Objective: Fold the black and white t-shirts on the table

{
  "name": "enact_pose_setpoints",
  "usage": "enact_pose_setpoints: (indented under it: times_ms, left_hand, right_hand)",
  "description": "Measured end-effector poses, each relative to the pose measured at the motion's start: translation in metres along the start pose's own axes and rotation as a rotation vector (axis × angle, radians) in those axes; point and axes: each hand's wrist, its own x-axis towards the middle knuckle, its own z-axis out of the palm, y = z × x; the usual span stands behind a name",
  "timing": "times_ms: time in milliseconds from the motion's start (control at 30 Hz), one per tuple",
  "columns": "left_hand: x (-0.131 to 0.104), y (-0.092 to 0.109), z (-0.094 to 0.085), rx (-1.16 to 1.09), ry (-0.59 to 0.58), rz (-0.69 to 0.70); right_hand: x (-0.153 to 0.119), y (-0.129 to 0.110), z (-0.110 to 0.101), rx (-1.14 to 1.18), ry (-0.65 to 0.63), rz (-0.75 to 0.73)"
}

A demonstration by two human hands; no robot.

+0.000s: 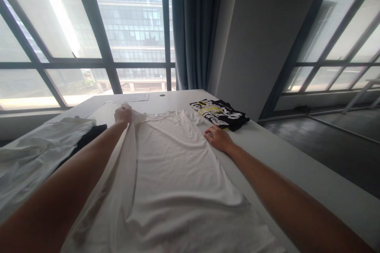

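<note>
A white T-shirt (178,158) lies spread on the table, its neckline at the far end and its lower part running towards me. My left hand (122,114) is closed on the shirt's far left corner, and the cloth along that side is raised and folded inwards. On the other side, my right hand (219,137) rests by the shirt's far right edge below the sleeve, fingers loosely bent and touching the cloth's border. Just beyond that hand sits a folded black garment (234,115) with a white and yellow print.
More white clothing (38,154) lies in a heap at the left, with a dark piece (86,140) under it. Sheets of paper (133,97) are on the white table's (297,174) far side. Behind stand windows, a blue curtain (196,27) and a grey pillar (261,31).
</note>
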Motion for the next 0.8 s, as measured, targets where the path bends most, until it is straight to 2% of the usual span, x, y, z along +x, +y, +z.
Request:
enact_pose_setpoints:
  times_ms: [67, 100, 233, 300, 400, 533, 667, 800]
  left_hand:
    - [-0.008, 0.013, 0.014, 0.037, 0.045, 0.032]
    - [-0.012, 0.020, 0.023, 0.071, 0.015, 0.074]
    - [-0.034, 0.041, 0.051, 0.376, -0.393, 0.335]
    - [-0.047, 0.043, 0.055, 0.438, -0.445, 0.371]
    - [-0.070, 0.037, 0.043, 0.509, -0.394, 0.364]
    - [-0.107, 0.018, 0.009, 0.628, -0.358, 0.229]
    - [-0.138, -0.011, -0.021, 0.556, -0.354, 0.113]
    - [-0.162, -0.037, -0.038, 0.385, -0.359, 0.055]
  right_hand:
    - [0.000, 0.001, 0.001, -0.001, 0.002, -0.002]
    - [0.000, 0.001, 0.002, -0.001, 0.002, -0.004]
    - [0.001, 0.002, 0.003, -0.007, 0.006, -0.005]
    - [0.000, 0.001, 0.002, -0.011, 0.005, -0.008]
    - [0.000, 0.000, 0.000, -0.018, 0.002, -0.005]
    - [0.000, -0.003, -0.002, -0.030, -0.005, -0.024]
    - [-0.001, -0.006, 0.000, -0.060, 0.001, -0.085]
    - [-0.001, -0.007, 0.003, -0.071, -0.001, -0.071]
